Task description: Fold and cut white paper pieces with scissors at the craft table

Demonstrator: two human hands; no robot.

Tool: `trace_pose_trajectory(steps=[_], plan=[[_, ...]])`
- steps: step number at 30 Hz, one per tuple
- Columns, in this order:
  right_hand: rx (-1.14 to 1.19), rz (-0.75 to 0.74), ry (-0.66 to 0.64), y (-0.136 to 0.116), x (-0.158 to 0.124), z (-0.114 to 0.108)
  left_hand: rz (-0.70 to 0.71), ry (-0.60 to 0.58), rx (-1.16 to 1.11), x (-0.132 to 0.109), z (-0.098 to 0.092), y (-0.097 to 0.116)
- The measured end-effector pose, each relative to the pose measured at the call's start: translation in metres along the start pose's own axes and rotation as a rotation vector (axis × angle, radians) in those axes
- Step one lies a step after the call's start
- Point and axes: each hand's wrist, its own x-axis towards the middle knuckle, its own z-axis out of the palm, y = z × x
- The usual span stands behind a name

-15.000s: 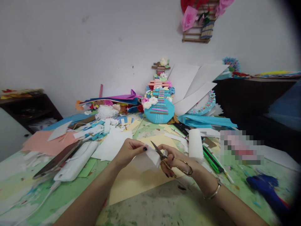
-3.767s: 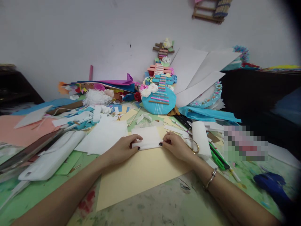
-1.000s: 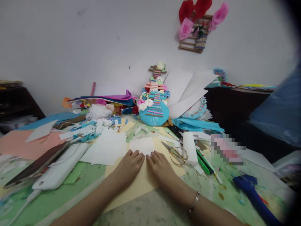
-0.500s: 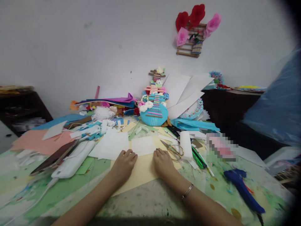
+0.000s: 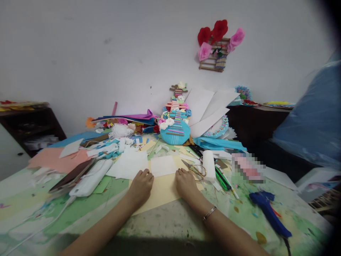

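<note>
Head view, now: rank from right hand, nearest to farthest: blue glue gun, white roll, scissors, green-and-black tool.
From the right hand:
1. Scissors, just to its right
2. White roll, right of the scissors
3. Green-and-black tool, right of the roll
4. Blue glue gun, far right, toward the near edge

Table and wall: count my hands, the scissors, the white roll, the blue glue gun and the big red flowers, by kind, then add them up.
Left hand and right hand: 2
Scissors: 1
White roll: 1
Blue glue gun: 1
Big red flowers: 2
Total: 7
</note>
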Motion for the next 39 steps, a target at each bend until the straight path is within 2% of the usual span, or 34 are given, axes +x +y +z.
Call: trace_pose_trajectory(steps=[5,9,12,15,21,35,39], plan=[[-0.018,-0.025,0.049,-0.007,0.0,0.004,-0.012,0.014,0.019,0.001,-0.001,0.004],[0.045,-0.239,0.153,-0.016,0.001,0.009,-0.013,0.043,0.007,0.002,0.001,0.004],[0.145,-0.356,0.152,-0.02,0.001,0.01,-0.017,0.063,0.002,0.002,0.001,0.003],[0.178,-0.31,0.131,-0.021,-0.001,0.008,-0.022,0.061,-0.005,0.002,-0.001,0.004],[0.097,-0.089,0.088,-0.011,-0.003,0.005,-0.028,0.06,0.001,0.001,-0.001,0.003],[0.114,-0.004,0.033,0.01,0.003,-0.001,-0.016,0.076,0.023,0.001,0.001,0.001],[0.118,-0.002,0.029,0.009,0.004,0.0,-0.07,0.118,0.038,-0.002,-0.001,-0.001]])
